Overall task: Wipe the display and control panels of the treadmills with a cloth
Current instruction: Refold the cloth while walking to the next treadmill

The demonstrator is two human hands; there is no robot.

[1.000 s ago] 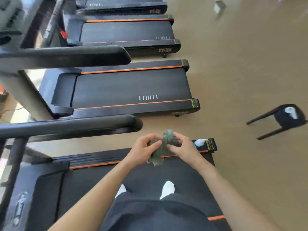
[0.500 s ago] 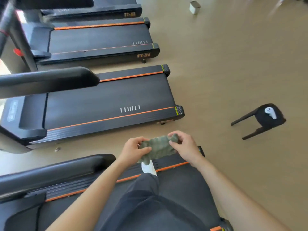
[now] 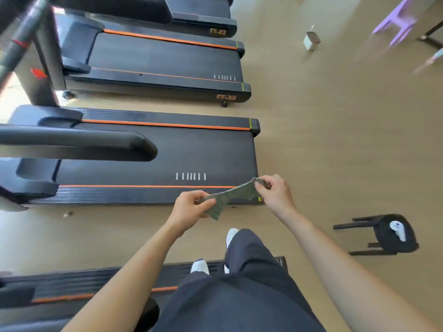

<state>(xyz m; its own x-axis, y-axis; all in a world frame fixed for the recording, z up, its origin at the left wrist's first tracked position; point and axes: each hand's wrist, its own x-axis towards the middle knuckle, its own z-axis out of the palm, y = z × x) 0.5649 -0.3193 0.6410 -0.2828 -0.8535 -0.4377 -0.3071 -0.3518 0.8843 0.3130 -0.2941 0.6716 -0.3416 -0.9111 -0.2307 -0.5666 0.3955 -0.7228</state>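
A grey-green cloth (image 3: 232,197) is stretched between my two hands at chest height. My left hand (image 3: 189,209) pinches its lower left end and my right hand (image 3: 275,192) pinches its upper right end. Below the cloth lies a black treadmill (image 3: 153,154) with orange side stripes and a padded handrail (image 3: 79,144). A second treadmill (image 3: 165,61) stands beyond it. One foot is on the belt of the near treadmill (image 3: 72,283) and the other is over the floor. No display or control panel is in view.
A black stool (image 3: 383,236) with a white controller (image 3: 398,230) on its seat stands on the tan floor to the right. A small white box (image 3: 311,40) sits farther off. A purple stool (image 3: 398,20) is at the top right. A floor strip separates the treadmills.
The view has swung right and forward along the row of treadmills. My hands have pulled apart, stretching the bunched cloth into a strip. One leg has stepped off toward the gap.
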